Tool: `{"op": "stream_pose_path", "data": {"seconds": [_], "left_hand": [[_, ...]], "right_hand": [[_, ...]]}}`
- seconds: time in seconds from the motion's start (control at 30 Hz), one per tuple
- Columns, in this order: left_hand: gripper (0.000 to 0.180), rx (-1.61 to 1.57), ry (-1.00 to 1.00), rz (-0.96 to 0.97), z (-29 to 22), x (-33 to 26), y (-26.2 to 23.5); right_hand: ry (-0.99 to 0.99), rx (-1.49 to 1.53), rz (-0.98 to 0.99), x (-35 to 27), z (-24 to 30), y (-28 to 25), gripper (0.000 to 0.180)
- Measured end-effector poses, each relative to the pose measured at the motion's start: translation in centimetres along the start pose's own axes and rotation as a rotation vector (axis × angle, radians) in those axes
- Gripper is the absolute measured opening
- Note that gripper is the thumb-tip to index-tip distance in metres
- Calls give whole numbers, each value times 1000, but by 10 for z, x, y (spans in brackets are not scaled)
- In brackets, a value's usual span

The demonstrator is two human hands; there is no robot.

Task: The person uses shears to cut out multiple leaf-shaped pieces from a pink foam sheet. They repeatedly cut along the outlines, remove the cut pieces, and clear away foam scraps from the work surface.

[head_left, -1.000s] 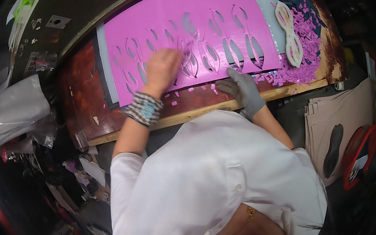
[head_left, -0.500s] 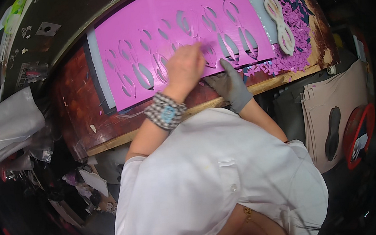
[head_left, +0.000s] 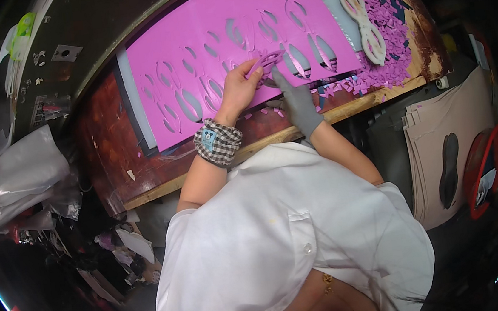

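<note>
A pink foam sheet (head_left: 190, 47) with several rows of curved cut-outs lies on the bench. My bare left hand (head_left: 240, 90) is closed on a thin pink cut-out piece (head_left: 272, 61), pinched between thumb and fingers just above the sheet. That piece has looped, open outlines. My right hand (head_left: 300, 105), in a grey glove, is at the sheet's near edge. One of its fingers stretches up to the piece and seems to touch it; another points left, apart from the first. Whether the right hand also grips the piece is hard to make out.
A white sole-shaped form (head_left: 363, 24) lies right of the sheet beside a heap of pink and dark scraps (head_left: 392, 52). Brown sheets (head_left: 432, 156) with a dark sole shape stand below the bench's right end, near a red ring (head_left: 479, 193). Clear plastic bags (head_left: 23, 171) hang left.
My left hand has risen from the sheet with the pink cut-out piece in its fingers. The gloved right hand has moved up to it. Small pink bits now lie along the bench's near edge.
</note>
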State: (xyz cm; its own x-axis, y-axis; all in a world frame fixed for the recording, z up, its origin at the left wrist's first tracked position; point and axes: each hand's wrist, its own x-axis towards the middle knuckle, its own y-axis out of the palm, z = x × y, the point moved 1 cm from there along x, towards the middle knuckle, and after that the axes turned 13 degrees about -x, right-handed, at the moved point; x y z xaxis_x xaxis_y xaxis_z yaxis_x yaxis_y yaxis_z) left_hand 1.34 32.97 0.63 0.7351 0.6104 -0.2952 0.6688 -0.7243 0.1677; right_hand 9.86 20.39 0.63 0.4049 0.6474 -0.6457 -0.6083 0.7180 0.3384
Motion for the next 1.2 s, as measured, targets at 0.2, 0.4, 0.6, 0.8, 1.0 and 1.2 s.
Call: {"op": "stream_pose_path", "data": {"seconds": [0.2, 0.4, 0.6, 0.8, 1.0, 1.2], "left_hand": [[28, 175, -86, -156, -10, 6, -6], [18, 368, 641, -633, -93, 9, -83], [31, 921, 702, -185, -26, -45, -28], [29, 803, 596, -143, -4, -41, -26], [28, 41, 16, -217, -4, -26, -53], [23, -9, 85, -92, 10, -22, -60]], "right_hand": [[-124, -81, -91, 11, -3, 4, 35], [97, -131, -143, 5, -2, -5, 44], [165, 252, 254, -6, -21, 12, 42], [180, 357, 321, 1, -30, 21, 38], [91, -199, 78, -5, -19, 46, 44], [124, -432, -62, 4, -9, 59, 46]]}}
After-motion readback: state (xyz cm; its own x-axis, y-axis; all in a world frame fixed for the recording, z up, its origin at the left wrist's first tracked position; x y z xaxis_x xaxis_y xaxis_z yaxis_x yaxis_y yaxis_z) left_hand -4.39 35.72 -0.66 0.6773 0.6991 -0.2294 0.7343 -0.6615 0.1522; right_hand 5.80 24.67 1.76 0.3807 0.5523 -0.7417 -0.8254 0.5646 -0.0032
